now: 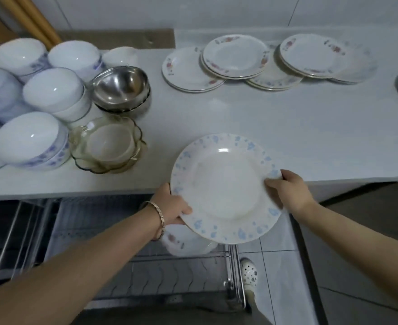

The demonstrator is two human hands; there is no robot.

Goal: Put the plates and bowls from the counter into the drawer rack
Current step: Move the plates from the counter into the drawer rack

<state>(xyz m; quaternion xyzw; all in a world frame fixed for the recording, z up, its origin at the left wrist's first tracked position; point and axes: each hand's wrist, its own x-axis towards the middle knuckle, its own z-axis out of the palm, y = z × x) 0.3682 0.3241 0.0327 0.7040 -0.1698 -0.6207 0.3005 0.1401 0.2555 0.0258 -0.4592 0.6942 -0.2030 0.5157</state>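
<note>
At the counter's (287, 137) left end, white bowls (52, 90) sit upside down, probably to drain, with steel bowls (120, 87) and a glass bowl (106, 146) beside them. Below the front edge the drawer rack (188, 273) stands open. The left hand (173, 207) curls round the near-left rim of the blue-flecked plate (226, 188). The right hand (287, 191) pinches the opposite rim, so the plate hangs tilted over the front edge, above the rack, likely for slotting upright. More plates (235, 57) lie stacked along the back edge.

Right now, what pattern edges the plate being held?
The plate has pale blue flecks on white; head view.
</note>
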